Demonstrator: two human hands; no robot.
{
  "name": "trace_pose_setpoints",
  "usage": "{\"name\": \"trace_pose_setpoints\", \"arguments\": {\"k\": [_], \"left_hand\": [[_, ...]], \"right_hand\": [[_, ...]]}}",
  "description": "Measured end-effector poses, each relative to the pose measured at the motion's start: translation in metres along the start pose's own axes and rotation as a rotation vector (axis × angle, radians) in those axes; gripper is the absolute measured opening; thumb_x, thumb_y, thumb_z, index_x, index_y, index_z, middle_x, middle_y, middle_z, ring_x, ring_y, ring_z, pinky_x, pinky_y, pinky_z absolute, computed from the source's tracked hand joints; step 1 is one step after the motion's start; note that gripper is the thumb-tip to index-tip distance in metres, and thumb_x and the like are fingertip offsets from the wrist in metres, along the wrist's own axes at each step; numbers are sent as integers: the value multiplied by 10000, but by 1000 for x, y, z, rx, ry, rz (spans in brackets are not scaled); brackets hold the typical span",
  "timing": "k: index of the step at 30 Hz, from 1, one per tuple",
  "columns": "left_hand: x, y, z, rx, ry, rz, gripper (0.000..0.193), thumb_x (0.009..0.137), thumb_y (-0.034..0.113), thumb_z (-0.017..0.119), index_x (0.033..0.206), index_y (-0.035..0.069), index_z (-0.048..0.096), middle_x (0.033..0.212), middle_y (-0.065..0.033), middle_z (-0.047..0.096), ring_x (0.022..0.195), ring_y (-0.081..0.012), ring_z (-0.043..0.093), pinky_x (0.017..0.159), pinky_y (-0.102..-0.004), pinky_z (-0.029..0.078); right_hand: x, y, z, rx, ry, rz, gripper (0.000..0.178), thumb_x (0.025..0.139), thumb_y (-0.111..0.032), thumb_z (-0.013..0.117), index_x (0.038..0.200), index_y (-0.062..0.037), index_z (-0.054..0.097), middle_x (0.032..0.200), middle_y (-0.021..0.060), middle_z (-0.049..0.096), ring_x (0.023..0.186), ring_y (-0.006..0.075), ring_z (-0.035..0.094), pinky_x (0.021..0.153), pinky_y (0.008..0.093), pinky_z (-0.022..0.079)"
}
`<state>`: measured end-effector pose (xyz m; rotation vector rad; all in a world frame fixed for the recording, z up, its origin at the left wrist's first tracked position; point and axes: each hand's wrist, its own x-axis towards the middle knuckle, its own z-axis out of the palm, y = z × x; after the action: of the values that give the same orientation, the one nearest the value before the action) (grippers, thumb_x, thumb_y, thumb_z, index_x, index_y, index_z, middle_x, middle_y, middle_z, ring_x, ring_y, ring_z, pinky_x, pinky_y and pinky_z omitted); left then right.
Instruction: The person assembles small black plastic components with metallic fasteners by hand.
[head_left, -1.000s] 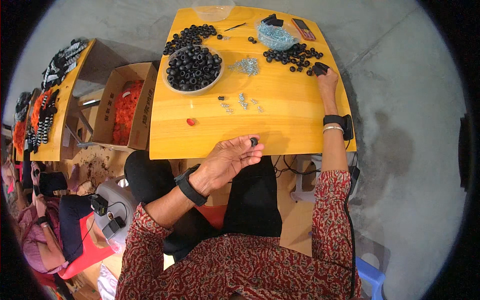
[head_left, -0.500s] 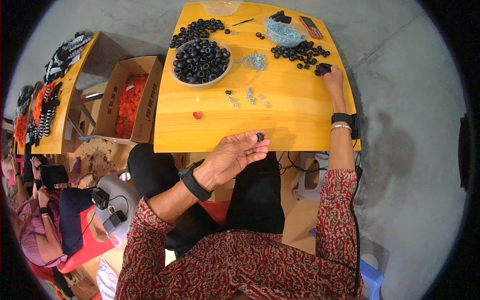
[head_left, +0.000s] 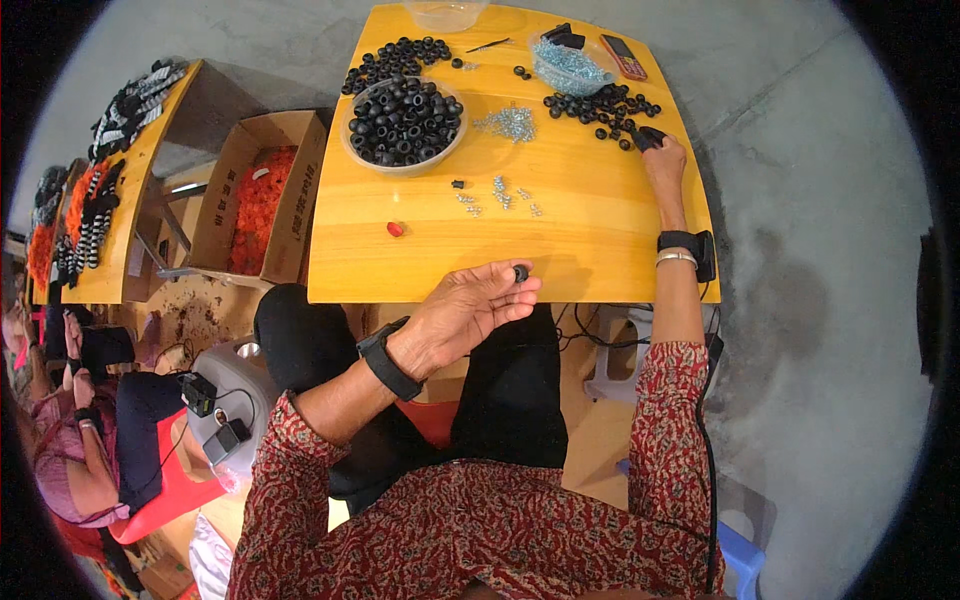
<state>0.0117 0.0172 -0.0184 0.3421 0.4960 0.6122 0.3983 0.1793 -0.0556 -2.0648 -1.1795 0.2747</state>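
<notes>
Tabletop edge (head_left: 400, 290): ring (head_left: 520, 273) at left hand (head_left: 460, 315) fingertips

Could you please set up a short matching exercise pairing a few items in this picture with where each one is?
Things:
1. small black ring
2. right hand
3. small red piece
4. cardboard box

Places:
A. alone on bare yellow tabletop
B. left of the table, holding orange parts
C. at the left hand fingertips
D. at the loose black rings, far right

Pairs: 1-C, 2-D, 3-A, 4-B
</notes>
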Motion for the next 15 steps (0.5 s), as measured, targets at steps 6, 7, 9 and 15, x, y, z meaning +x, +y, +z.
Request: {"name": "trace_pose_setpoints", "arguments": {"k": [6,7,9,15], "left_hand": [[1,1,-1,-38,-9,-7,288,923,134,529,1156,-34,519,1047,-130,612,918,-182,609,835,-297,521],[0,1,-2,-39,-3,-4,288,923,134,529,1156,-34,519,1047,-130,612,918,-182,609,835,-297,521],[1,0,-3,-27,-8,8,287,922,134,531,1152,-37,519,1044,-128,612,915,-182,608,835,-297,521],[-2,2,-4,-47,-8,7,295,923,134,529,1161,-40,510,1039,-127,611,913,-182,609,833,-294,520]], "right_hand": [[9,-5,12,-108,140,-108,240,667,7,523,853,147,580,938,318,580,898,374,595,781,372,455],[7,-10,13,-105,135,-109,240,667,7,523,853,147,580,938,318,580,898,374,595,781,372,455],[5,-10,11,-263,149,-224,259,694,-10,517,884,154,580,935,307,592,901,370,599,777,372,450],[-24,-30,-2,81,93,-124,253,768,-39,579,949,137,596,867,229,630,778,229,614,707,319,472]]}}
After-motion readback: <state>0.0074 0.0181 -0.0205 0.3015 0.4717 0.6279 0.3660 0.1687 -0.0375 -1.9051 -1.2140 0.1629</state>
